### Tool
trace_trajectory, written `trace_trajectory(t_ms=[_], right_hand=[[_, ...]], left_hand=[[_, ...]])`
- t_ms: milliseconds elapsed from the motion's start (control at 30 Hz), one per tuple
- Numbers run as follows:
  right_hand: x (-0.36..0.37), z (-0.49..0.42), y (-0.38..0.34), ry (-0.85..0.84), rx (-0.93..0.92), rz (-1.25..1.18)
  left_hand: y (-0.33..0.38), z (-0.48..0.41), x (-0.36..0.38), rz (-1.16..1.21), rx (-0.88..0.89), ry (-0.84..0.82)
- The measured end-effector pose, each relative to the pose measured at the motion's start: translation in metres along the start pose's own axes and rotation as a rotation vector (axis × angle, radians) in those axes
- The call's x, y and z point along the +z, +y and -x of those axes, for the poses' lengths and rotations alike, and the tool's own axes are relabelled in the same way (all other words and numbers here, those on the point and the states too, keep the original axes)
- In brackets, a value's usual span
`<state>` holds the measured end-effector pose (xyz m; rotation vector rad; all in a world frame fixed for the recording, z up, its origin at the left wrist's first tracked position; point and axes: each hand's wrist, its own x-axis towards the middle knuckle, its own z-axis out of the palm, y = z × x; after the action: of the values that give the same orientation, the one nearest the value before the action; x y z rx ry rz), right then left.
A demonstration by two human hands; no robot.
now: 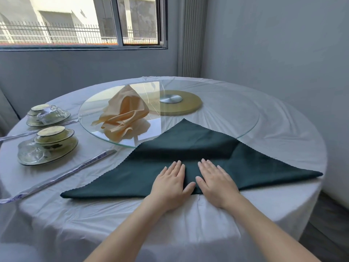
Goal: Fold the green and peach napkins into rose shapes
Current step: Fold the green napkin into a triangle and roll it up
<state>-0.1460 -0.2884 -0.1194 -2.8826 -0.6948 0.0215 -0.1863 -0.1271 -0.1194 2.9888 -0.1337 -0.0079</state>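
Observation:
The dark green napkin (188, 148) lies folded into a wide triangle on the white tablecloth, its long fold toward me and its tip up on the glass turntable (236, 118). My left hand (170, 184) and my right hand (215, 182) rest flat, palms down and fingers spread, side by side on the middle of the near fold. Neither hand holds anything. The peach napkin (124, 114) lies crumpled in a loose heap on the left part of the turntable.
Two wrapped sets of bowls and plates (47, 146) (47, 114) stand at the table's left. Wrapped chopsticks (62, 176) lie diagonally beside them. The turntable's gold base with a metal hub (179, 103) sits at the centre. A wall and window are behind the round table (283, 140).

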Motion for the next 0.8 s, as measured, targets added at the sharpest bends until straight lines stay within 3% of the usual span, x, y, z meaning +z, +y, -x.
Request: trace_trajectory(t_ms=[400, 633, 800], right_hand=[[-0.015, 0.022, 0.076, -0.026, 0.227, 0.068], [-0.015, 0.021, 0.080, -0.016, 0.232, 0.071], [-0.014, 0.020, 0.080, -0.006, 0.242, 0.066]], left_hand=[[0.001, 0.000, -0.003, 0.028, -0.003, -0.029], [0.032, -0.014, -0.017, 0.057, -0.085, 0.006], [0.074, -0.039, -0.009, 0.098, 0.166, 0.060]])
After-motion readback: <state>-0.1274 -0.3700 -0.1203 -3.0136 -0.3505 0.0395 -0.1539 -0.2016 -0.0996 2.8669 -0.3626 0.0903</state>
